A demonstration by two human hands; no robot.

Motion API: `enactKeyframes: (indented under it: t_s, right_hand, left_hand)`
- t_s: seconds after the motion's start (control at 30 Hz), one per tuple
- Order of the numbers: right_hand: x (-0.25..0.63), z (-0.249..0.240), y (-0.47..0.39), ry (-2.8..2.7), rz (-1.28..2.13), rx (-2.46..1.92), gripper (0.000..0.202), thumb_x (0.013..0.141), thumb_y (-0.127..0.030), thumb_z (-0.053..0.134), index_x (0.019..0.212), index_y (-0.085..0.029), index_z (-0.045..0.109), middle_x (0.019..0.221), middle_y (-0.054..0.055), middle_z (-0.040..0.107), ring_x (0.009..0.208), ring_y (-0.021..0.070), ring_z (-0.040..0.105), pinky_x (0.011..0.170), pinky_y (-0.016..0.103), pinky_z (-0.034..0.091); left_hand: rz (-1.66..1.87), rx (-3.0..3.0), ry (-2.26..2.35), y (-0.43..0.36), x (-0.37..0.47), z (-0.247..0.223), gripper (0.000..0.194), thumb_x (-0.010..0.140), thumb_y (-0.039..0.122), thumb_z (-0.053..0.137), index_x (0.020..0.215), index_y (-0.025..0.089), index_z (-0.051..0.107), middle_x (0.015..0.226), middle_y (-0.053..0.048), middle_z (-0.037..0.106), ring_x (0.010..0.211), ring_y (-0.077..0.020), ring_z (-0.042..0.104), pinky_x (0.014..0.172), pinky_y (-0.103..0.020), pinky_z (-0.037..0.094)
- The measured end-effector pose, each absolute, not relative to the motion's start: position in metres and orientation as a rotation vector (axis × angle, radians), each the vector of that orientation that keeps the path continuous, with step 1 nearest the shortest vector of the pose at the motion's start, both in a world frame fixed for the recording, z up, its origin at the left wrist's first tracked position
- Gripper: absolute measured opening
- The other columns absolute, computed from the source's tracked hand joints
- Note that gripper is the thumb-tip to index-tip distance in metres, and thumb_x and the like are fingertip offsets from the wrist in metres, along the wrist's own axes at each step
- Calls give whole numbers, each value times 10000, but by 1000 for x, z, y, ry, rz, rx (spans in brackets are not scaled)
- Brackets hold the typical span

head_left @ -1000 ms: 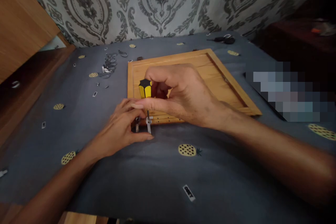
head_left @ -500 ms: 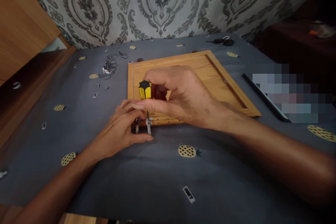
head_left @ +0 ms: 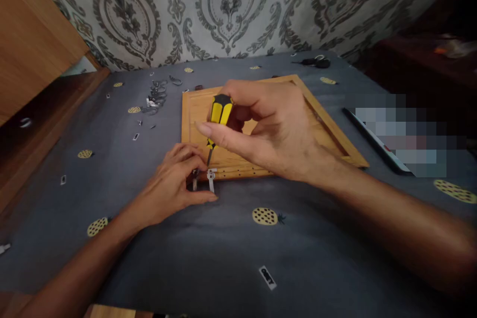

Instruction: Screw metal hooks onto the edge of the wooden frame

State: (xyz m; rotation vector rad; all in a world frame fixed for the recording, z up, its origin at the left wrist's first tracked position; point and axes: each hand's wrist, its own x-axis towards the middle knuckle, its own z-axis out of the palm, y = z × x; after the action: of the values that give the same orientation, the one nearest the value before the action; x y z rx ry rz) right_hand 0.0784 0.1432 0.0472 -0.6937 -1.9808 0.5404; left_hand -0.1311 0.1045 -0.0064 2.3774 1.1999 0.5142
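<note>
In the head view my right hand (head_left: 278,126) grips a screwdriver (head_left: 222,111) by its yellow and black handle. The shaft tilts down to the left, its tip just above the near edge of a framed wooden board (head_left: 196,119). My left hand (head_left: 169,179) is at that edge, thumb below and fingers above, closed about a small metal hook (head_left: 211,180). A second metal piece (head_left: 195,179) beside it is partly covered by the fingers. A row of small dark holes runs along the board's near edge, to the right of the hook.
Several metal hooks (head_left: 158,90) lie on the blue pineapple-print cloth (head_left: 179,263), with tiny screws (head_left: 139,122) nearby. Scissors (head_left: 316,61) rest at the back. A dark-edged device (head_left: 376,139), blurred out, lies right of the board. A wooden cabinet (head_left: 33,25) stands at left.
My right hand has lifted the screwdriver up and to the right, and it now tilts, its tip raised off the metal hook. The left hand has stayed at the hook.
</note>
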Motion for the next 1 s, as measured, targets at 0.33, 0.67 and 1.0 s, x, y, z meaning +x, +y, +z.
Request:
enactKeyframes:
  t_s: [0.33, 0.67, 1.0]
  right_hand:
    - [79, 41, 148, -2104, 431, -717, 336, 948, -310, 690, 711, -179, 492, 630, -65, 493, 587, 73, 473, 583, 236, 353]
    - [81, 50, 154, -2521, -86, -1258, 236, 1050, -322, 485, 1113, -139, 621, 1014, 87, 700, 753, 192, 632, 593, 299, 322]
    - [78, 32, 161, -2619, -252, -1266, 254, 996, -171, 487, 1226, -232, 577, 1227, 33, 695, 815, 207, 685, 536, 354, 378]
  left_hand:
    - [501, 2391, 1203, 104, -130, -5, 333, 820, 435, 845, 934, 186, 656, 1188, -68, 627, 1178, -286, 528, 983, -432, 475]
    - [600, 2411, 1192, 102, -134, -19, 340, 894, 582, 697, 987, 255, 681, 1160, -43, 659, 1209, -286, 543, 996, -425, 470]
    - [791, 2473, 1191, 111, -143, -56, 240, 833, 522, 697, 959, 323, 650, 1095, -11, 659, 1151, -312, 553, 977, -457, 451]
